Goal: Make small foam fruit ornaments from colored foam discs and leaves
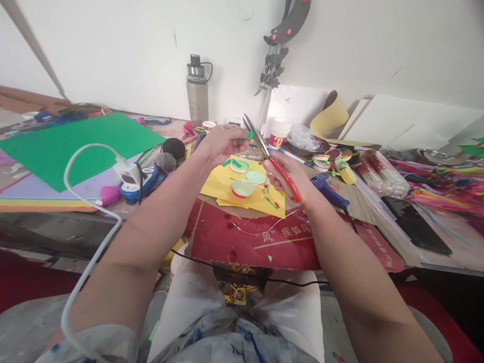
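Observation:
My left hand point(227, 142) pinches a small piece of green paper point(250, 134) between its fingertips. A pair of red-handled scissors point(283, 179) is in my right hand point(291, 172), with the blades pointing up and left, close beside the green piece. I cannot tell whether the blades touch it. Below both hands, yellow paper point(214, 182) carries round pale green cup pieces: a shallow cup bottom point(243, 189), a flat disc point(256, 177) and another round piece point(240, 165) with green strips by it. Small red and green scraps lie to their right.
A red cardboard sheet point(244, 245) lies at the table's front. On the left are a large green sheet point(78, 147) and a blue power socket point(142, 182) with a white cable. A bottle point(197, 95), paper cups point(280, 132), a blue glue gun point(329, 189) and a phone point(416, 225) stand or lie around.

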A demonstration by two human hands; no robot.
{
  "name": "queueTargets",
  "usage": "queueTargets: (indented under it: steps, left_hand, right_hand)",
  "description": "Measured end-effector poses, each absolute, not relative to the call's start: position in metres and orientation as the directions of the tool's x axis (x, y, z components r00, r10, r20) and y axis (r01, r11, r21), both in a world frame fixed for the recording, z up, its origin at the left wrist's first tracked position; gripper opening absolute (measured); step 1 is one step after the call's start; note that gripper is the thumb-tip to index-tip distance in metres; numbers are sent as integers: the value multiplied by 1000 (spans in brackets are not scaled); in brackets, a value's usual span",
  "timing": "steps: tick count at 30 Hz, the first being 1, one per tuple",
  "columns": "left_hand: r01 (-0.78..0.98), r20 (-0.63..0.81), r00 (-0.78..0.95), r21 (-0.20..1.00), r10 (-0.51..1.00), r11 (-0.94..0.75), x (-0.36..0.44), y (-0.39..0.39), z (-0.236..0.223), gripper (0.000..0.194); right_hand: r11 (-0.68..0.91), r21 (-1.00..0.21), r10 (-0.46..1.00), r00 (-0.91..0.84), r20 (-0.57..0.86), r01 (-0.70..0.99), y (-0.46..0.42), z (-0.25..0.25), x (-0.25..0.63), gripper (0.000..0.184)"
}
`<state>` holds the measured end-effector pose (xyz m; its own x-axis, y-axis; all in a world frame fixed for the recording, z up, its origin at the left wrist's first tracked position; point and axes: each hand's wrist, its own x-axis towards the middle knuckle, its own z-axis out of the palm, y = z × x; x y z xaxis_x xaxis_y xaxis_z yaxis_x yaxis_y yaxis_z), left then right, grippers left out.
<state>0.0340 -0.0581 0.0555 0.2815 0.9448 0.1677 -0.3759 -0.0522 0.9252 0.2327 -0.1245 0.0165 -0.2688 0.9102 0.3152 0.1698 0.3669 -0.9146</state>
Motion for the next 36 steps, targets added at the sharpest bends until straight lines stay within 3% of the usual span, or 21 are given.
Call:
queueTargets:
  steps: [6,13,21,31,36]
  left_hand:
    - [-422,163,290,906,943,-26,39,-57,47,16]
    - [-156,212,412,975,886,-160,44,-61,38,12]
    - [59,236,479,952,846,-299,46,-65,36,12]
    - [122,198,515,946,834,-300,41,-65,40,11]
    - [-69,219,463,975,859,-212,54,-68,32,14]
  right_hand:
    - [271,-955,952,-180,247,118,-126,13,220,61]
    - [466,-884,882,62,468,46,-112,10,225,55]
    - [492,-869,870,17,493,48,-113,11,227,57]
    - [434,-898,901,-26,433,71,-107,7,227,61]
    - [469,-882,878,129,461,-40,-105,3,217,56]
